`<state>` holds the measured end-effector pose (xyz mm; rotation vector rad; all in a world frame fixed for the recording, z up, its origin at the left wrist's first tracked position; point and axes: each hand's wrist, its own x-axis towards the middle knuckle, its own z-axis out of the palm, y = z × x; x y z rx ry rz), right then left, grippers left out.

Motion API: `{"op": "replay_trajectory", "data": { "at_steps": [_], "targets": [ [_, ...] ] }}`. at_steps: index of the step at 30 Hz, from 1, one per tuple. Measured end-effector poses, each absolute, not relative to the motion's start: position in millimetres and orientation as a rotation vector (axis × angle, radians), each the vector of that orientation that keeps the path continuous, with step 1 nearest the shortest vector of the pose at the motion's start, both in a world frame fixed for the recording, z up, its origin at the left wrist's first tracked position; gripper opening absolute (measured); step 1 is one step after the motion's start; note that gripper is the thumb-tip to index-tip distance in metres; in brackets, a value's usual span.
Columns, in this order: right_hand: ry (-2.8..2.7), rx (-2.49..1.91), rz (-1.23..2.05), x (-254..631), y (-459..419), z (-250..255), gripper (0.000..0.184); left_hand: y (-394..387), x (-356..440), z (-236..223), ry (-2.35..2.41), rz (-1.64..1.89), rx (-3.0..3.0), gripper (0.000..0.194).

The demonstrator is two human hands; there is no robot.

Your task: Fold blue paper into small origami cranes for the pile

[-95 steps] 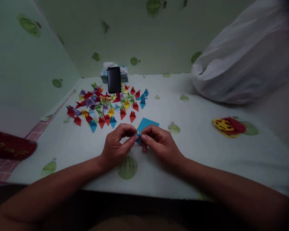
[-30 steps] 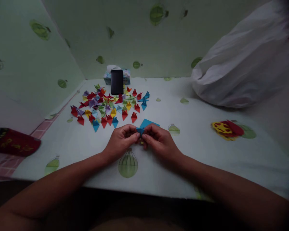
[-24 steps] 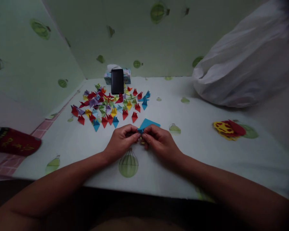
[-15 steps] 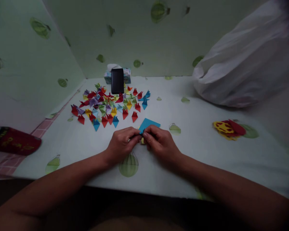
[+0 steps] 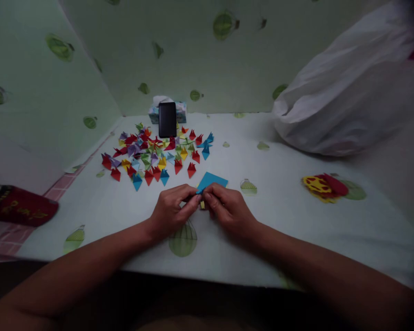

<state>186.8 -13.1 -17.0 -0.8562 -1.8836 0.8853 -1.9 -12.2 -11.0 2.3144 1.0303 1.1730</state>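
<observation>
My left hand (image 5: 172,210) and my right hand (image 5: 226,209) meet fingertip to fingertip low over the table, both pinching a small folded blue paper piece (image 5: 200,196) that is mostly hidden between the fingers. Just beyond them a stack of blue paper sheets (image 5: 212,180) lies flat on the table. Farther back spreads a pile of several small folded paper pieces (image 5: 155,154) in red, blue, yellow, green and purple.
A black phone (image 5: 167,119) leans against a tissue box (image 5: 182,108) at the back wall. A large white plastic bag (image 5: 352,92) fills the right rear. Red and yellow paper (image 5: 322,186) lies at right. A dark red pouch (image 5: 19,211) rests at far left, off the table's edge.
My hands have stayed together over the same spot, working the blue piece with small finger movements. The piece has sunk deeper between my fingers. The view has shifted slightly.
</observation>
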Motion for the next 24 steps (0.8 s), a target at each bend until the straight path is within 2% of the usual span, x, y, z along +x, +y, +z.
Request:
{"op": "replay_trajectory", "data": {
  "at_steps": [4, 10, 17, 24],
  "targets": [
    [-1.698, -0.965, 1.022, 187.9, -11.4, -16.2, 0.02, -10.8, -2.2, -9.7, 1.054, 1.152, 2.161, 0.021],
    [-1.604, -0.902, 1.337, 188.5, -5.8, -16.2, 0.03, -8.2, -3.4, -9.4, 1.028, 1.052, 1.997, 0.021],
    [-1.604, -0.919, 1.299, 187.7, -5.1, -14.8, 0.02, -8.9, -2.1, -9.7, 0.989, 0.98, 1.813, 0.02],
    [-1.586, -0.886, 1.328, 188.5, -7.0, -15.7, 0.024, -7.2, -1.2, -8.7, 0.951, 0.951, 1.463, 0.02]
  ]
}}
